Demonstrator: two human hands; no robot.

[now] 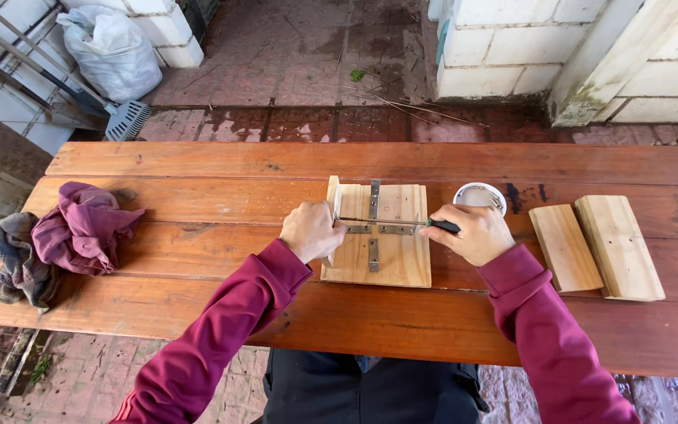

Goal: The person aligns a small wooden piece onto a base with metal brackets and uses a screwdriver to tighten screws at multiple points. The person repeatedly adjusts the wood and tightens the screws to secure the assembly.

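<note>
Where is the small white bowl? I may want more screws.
In the head view, the small white bowl sits on the table just beyond the right hand, between the wooden board and two loose planks.

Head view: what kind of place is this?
Probably an outdoor yard or patio used for woodwork: a wet brick floor, white block walls, and a wooden table holding wooden boards.
</note>
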